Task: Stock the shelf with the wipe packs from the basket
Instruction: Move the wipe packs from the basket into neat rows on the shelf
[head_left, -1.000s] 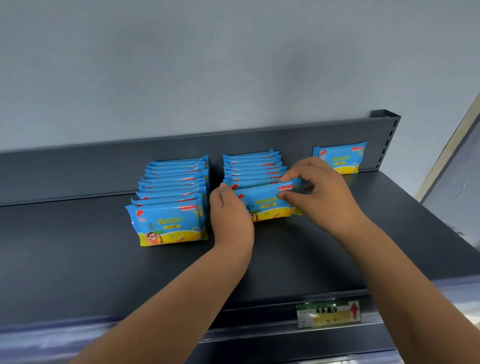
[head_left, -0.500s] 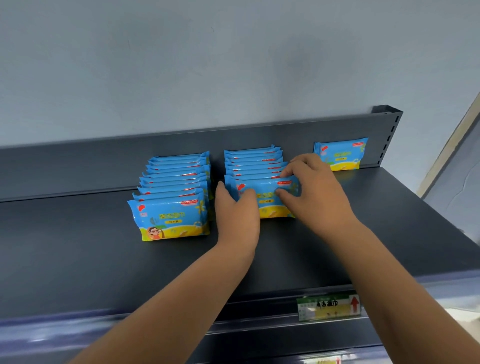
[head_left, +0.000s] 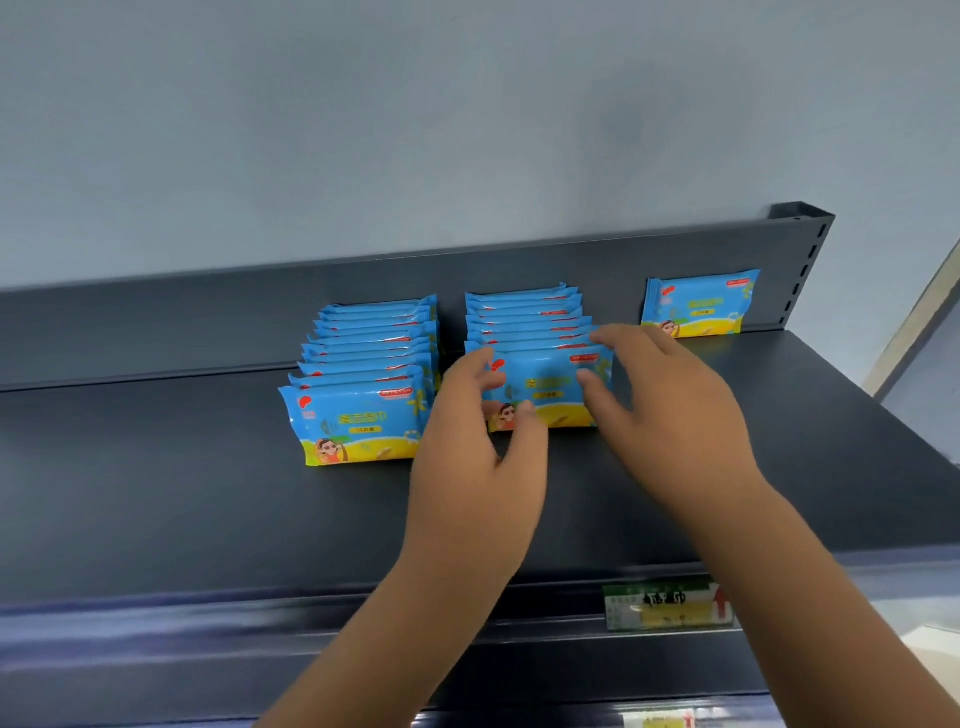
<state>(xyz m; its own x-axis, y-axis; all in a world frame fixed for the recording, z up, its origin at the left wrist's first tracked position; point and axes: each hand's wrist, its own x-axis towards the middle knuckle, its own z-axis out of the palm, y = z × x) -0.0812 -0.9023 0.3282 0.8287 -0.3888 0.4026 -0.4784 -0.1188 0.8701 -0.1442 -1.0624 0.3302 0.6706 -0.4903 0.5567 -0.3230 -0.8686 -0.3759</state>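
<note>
Blue and yellow wipe packs stand upright on the dark grey shelf (head_left: 156, 493) in two rows. The front pack of the middle row (head_left: 545, 384) stands between my hands. My left hand (head_left: 472, 467) touches its left edge, with thumb and fingertips lying loosely on its front. My right hand (head_left: 670, 415) is at its right edge, fingers spread over the top corner and thumb in front. Neither hand visibly clamps it. The left row (head_left: 363, 426) holds several packs. A single pack (head_left: 696, 306) leans on the back panel at the right. The basket is out of view.
The shelf's back panel ends in a slotted upright post (head_left: 800, 260) at the right. A green and yellow price label (head_left: 665, 603) sits on the front rail. Bare shelf surface lies left of the rows and in front of them. A grey wall rises behind.
The pack my hands held has gone back against the middle row and stands there. My fingers have loosened from a grip to a light touch, and both hands have drawn slightly toward me.
</note>
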